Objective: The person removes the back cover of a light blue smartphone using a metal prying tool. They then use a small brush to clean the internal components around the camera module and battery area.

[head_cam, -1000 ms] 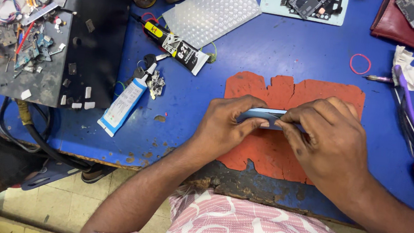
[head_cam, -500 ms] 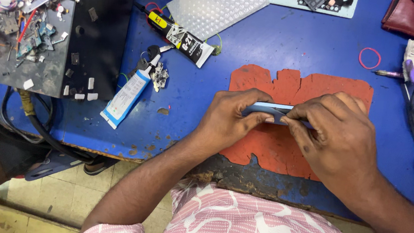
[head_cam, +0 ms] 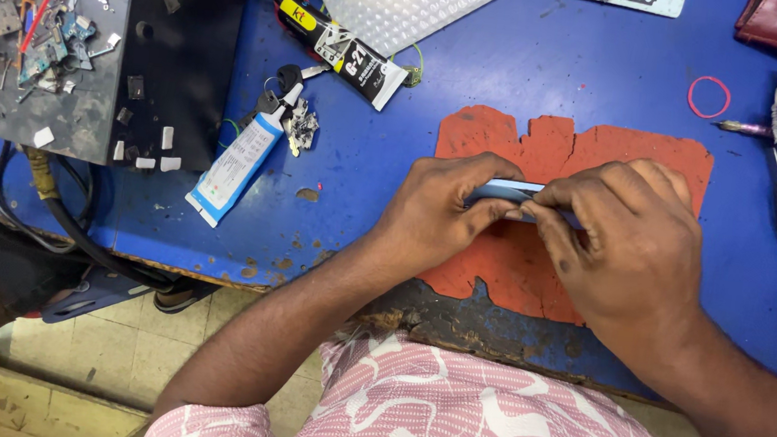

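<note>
Blue phone pinched edge-on between both hands over an orange mat.

Blue and slim, the phone [head_cam: 503, 193] lies with its long axis left to right, only its upper edge showing. The left hand [head_cam: 436, 215] closes on its left end, the right hand [head_cam: 625, 244] wraps the right end and hides most of it; both grip equally close. It sits just above the orange rubber mat [head_cam: 554, 149] on the blue worktop [head_cam: 533, 62]. Well to the left lie a white glue tube [head_cam: 239, 163] and a black adhesive tube [head_cam: 347, 51].
</note>
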